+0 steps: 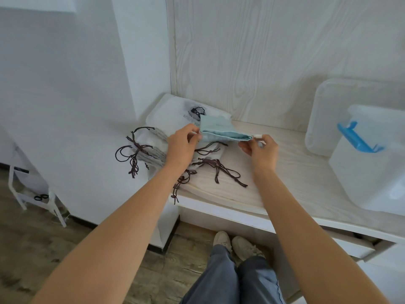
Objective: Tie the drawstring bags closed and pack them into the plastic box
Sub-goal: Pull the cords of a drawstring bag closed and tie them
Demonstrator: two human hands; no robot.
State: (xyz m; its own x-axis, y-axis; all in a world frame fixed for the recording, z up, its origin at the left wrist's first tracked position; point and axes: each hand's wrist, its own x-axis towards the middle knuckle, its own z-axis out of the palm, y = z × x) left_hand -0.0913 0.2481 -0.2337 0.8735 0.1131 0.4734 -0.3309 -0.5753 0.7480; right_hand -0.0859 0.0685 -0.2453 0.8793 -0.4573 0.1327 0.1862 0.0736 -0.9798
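As pinched: two hands (pixel 223 145), one bag (pixel 221 132).

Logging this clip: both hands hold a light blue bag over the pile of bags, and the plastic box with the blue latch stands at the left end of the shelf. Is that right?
Not quite. The head view shows the plastic box with its blue latch at the right end of the shelf, not the left. The rest holds: the left hand and right hand hold the light blue bag over the pile of bags.
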